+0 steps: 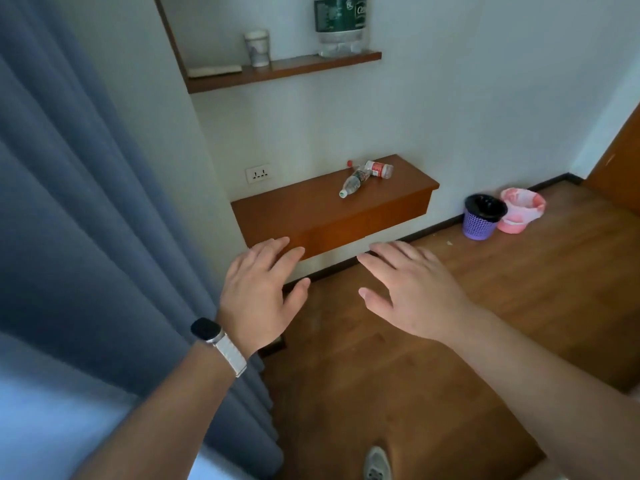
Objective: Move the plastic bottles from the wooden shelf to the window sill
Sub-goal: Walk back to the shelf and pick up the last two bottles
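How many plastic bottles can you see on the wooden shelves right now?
3. Two small bottles lie on their sides, touching, on the lower shelf: a clear one and a red-labelled one. A large green-labelled bottle stands on the upper shelf, top cropped.

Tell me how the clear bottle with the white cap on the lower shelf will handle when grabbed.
The clear bottle lies on its side on the lower wooden shelf, so a nudge would likely roll it. It looks empty, probably light and easily squeezed. It seems to touch the red-labelled bottle, which may shift.

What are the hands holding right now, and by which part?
Nothing. The left hand and right hand are open and empty; both small bottles lie untouched on the lower wooden shelf.
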A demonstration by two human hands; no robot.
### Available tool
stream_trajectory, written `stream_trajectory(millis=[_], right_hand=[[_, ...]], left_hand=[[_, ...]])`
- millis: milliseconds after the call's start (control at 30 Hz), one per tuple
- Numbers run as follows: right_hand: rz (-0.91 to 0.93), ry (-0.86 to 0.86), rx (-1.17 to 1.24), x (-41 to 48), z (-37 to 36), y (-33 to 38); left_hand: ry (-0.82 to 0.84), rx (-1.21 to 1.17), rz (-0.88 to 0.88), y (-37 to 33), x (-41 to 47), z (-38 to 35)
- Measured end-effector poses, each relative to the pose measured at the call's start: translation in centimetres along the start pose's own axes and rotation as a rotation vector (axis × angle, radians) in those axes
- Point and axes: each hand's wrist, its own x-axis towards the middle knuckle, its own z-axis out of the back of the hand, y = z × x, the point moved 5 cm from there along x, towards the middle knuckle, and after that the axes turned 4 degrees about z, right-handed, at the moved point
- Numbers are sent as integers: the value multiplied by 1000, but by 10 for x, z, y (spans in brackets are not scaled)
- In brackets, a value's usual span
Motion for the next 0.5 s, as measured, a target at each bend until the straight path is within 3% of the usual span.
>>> stream_trajectory(millis=[300,500], right_hand=[[-102,-21,103,91,-4,-107],[-78,18,104,132,-18,-140]], left_hand=[[55,39,-68,-11,131,-56],[96,31,-81,-7,178,-87]])
